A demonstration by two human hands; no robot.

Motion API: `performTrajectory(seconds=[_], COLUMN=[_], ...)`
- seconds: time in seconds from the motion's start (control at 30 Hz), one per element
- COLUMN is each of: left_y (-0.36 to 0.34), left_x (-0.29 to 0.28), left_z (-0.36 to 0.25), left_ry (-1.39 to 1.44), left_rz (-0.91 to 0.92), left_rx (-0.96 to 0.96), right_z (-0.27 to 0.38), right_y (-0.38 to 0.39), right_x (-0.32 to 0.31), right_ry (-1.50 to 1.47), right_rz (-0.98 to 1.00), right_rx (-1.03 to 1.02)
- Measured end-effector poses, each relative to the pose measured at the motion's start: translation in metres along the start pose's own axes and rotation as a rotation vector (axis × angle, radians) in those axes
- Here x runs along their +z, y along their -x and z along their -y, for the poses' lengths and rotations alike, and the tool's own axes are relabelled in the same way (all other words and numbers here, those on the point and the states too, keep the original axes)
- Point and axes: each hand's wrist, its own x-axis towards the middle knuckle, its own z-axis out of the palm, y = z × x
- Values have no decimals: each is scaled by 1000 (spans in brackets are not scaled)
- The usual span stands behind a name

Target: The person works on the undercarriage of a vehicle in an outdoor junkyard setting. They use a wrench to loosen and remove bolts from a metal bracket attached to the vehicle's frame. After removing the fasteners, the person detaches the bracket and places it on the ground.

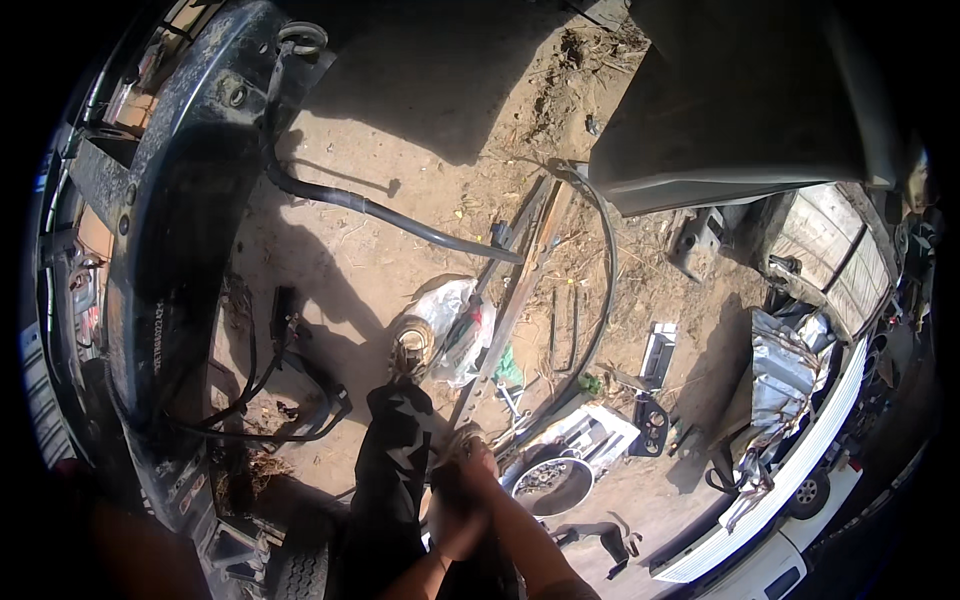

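Note:
My left hand (455, 525) and my right hand (476, 470) are close together low in the middle, over my dark trouser leg, with motion blur on the left one. The fingers of both are hidden or blurred, and I cannot make out what they hold. Just beyond them a long rusty metal bar (543, 230) lies on the dirt. Beside it are a clear plastic bag (440, 315), a green plastic piece (508, 365), a few wrenches (510, 400) and a white bucket (552, 487) with small parts inside. My shoe (410, 345) stands left of the bag.
A dark vehicle frame (160, 250) runs down the left, with a black hose (366, 208) bending from it. A large black panel (740, 100) covers the upper right. A looped cable (607, 300), metal brackets (650, 425) and crumpled sheet metal (785, 370) lie on the right.

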Motion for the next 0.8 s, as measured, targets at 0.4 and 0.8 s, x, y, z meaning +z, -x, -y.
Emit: performTrajectory(seconds=[0.4, 0.8], left_y=[-6, 1], left_x=[59, 62], left_z=[46, 27], left_ry=[-99, -276], left_rz=[376, 530], left_rx=[-266, -507], right_z=[-133, -191], right_y=[-75, -80], right_x=[23, 79], right_ry=[-308, -592], right_rz=[-221, -448], right_rx=[133, 356])
